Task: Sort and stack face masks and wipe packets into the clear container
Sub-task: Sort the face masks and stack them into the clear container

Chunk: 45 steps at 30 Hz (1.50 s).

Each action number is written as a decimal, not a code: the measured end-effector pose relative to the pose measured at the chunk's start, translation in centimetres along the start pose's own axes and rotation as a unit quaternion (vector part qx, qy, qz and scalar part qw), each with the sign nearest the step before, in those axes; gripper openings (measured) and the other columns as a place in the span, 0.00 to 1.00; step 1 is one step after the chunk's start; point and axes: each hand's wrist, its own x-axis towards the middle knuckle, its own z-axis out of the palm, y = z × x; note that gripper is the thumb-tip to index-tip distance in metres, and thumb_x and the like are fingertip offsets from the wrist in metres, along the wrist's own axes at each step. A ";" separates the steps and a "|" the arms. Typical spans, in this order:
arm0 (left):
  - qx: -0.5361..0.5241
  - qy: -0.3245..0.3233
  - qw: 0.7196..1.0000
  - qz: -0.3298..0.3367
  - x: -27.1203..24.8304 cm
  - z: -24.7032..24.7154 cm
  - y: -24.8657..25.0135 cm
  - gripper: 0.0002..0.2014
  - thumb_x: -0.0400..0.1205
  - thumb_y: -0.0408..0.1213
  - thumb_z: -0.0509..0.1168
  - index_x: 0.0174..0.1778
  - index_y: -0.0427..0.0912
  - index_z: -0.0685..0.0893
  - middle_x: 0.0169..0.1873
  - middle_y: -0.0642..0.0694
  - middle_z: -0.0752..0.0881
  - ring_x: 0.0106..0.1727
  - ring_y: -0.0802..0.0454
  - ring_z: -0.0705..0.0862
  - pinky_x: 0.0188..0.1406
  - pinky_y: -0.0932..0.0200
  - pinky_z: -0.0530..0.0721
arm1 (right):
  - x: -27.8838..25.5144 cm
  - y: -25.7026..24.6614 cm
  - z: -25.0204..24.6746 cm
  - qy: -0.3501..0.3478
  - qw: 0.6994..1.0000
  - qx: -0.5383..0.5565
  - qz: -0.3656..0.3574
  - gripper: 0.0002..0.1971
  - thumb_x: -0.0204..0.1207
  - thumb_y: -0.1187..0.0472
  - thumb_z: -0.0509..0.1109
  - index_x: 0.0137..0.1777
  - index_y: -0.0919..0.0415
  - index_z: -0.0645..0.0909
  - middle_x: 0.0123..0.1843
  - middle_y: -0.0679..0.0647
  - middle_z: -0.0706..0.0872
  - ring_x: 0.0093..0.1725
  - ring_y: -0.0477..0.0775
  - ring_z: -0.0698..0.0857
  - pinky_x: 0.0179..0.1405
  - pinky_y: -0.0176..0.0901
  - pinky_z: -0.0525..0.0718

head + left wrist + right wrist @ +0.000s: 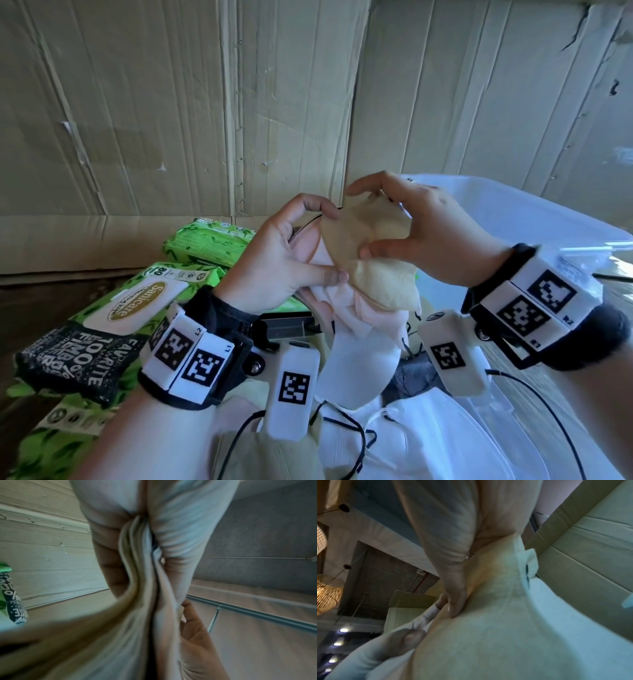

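Head view: three green wipe packets (102,318) lie left; the left hand (291,260) pinches a pink mask (342,308), the right hand (421,236) pinches a beige mask (373,260) before the clear container (534,219). Left wrist: fingers (180,547) squeeze bunched masks. Right wrist: fingers (453,588) press beige cloth.

It looked like a makeshift sorting station inside a commercial interior. Creased cardboard sheets (171,113) walled off the desk (613,308) beyond the grips. Overhead were a bare concrete ceiling (388,566) with exposed conduit, woven pendant lamps (327,595) and recessed spotlights (343,630).
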 end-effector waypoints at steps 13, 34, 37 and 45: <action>0.054 0.114 0.992 -0.028 0.1 -0.4 0.4 0.16 0.71 0.14 0.67 0.40 0.42 0.81 0.35 0.53 0.88 0.25 0.54 0.86 0.16 0.59 0.84 | -0.2 2.4 -0.8 0.273 0.918 0.242 0.157 0.08 0.63 0.59 0.69 0.35 0.51 0.71 0.33 0.51 0.77 0.37 0.51 0.76 0.36 0.44 0.75; 0.065 0.206 0.976 -0.023 0.3 1.1 -0.6 0.10 0.67 0.18 0.74 0.33 0.38 0.87 0.29 0.51 0.90 0.26 0.43 0.88 0.17 0.47 0.86 | -1.0 1.0 2.6 0.180 0.958 0.166 0.151 0.18 0.63 0.60 0.78 0.49 0.43 0.78 0.36 0.38 0.76 0.39 0.49 0.76 0.42 0.45 0.77; 0.071 0.217 0.973 -0.022 0.4 1.0 -0.7 0.11 0.67 0.17 0.74 0.32 0.39 0.87 0.29 0.52 0.90 0.26 0.45 0.89 0.15 0.49 0.85 | -0.9 1.0 1.5 0.200 0.966 -0.045 0.158 0.20 0.60 0.44 0.78 0.53 0.42 0.83 0.48 0.46 0.74 0.59 0.55 0.71 0.58 0.55 0.72; 0.085 0.213 0.973 -0.026 0.3 1.0 -0.4 0.09 0.67 0.19 0.75 0.35 0.37 0.88 0.36 0.40 0.90 0.26 0.42 0.88 0.18 0.47 0.86 | -0.7 1.5 0.5 0.109 0.980 0.124 0.108 0.16 0.58 0.55 0.81 0.32 0.63 0.77 0.36 0.58 0.80 0.38 0.55 0.76 0.41 0.46 0.71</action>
